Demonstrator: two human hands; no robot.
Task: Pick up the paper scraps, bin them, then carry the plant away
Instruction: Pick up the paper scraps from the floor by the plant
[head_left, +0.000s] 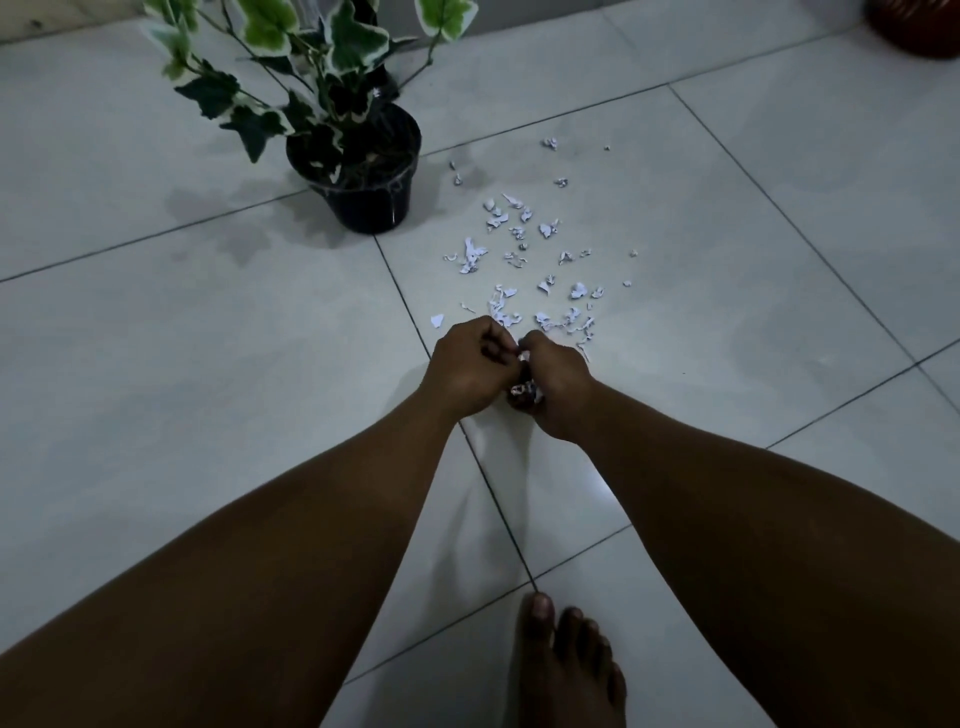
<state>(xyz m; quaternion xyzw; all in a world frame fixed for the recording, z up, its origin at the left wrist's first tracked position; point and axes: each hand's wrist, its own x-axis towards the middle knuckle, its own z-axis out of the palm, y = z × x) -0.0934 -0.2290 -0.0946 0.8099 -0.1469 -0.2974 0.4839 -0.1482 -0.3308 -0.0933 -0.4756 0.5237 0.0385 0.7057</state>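
With the left hand (465, 371) pinching a scrap beside the right hand (553, 387), whose curled fingers cup gathered torn white paper scraps (524, 260), mostly scattered beyond the fingertips, an overfull palm could spill them.

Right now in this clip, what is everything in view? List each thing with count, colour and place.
paper scraps: many, too many to count, white, scattered on the floor right of the pot and ahead of the hands
gathered scraps: one small bunch, white, held in the right hand
plant: one, green leaves with pale edges, upper left, growing out of the pot
pot: one, black, upright on the floor at upper left
red object: one, dark red, top right corner, cut off by the frame
floor: pale tiles with dark joints
left hand: curled, fingers meeting the right hand
right hand: curled round the gathered scraps
foot: one, bare, bottom centre
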